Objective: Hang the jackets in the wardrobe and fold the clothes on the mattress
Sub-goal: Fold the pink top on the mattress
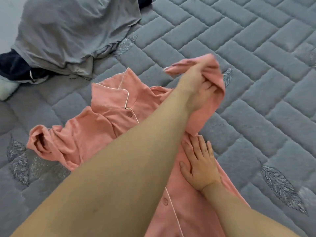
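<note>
The left hand (201, 84), reaching across the body, had its fingers curled round the cuff end of one sleeve of the pink pyjama shirt (109, 120) and held that sleeve lifted clear of the mattress (256, 65); the right hand (199, 163) lay flat with straight fingers on the shirt's front panel, pressing it down and gripping nothing.

The quilted grey mattress filled the view, its brick-pattern stitching broken by embroidered feather motifs. On it, well apart from the shirt toward the far left, sat a heap of grey cloth (68, 35) over a dark navy garment (15, 67), with something pale (7, 89) at the left edge, too little in view to name. The pink shirt lay face up, buttoned, collar away from the person, its other sleeve crumpled out to the left.

This looked like the folding step, at the first sleeve. The next move probably called for carrying the lifted sleeve inward across the chest while the flat hand kept the body from shifting, then smoothing it. No wardrobe showed.
</note>
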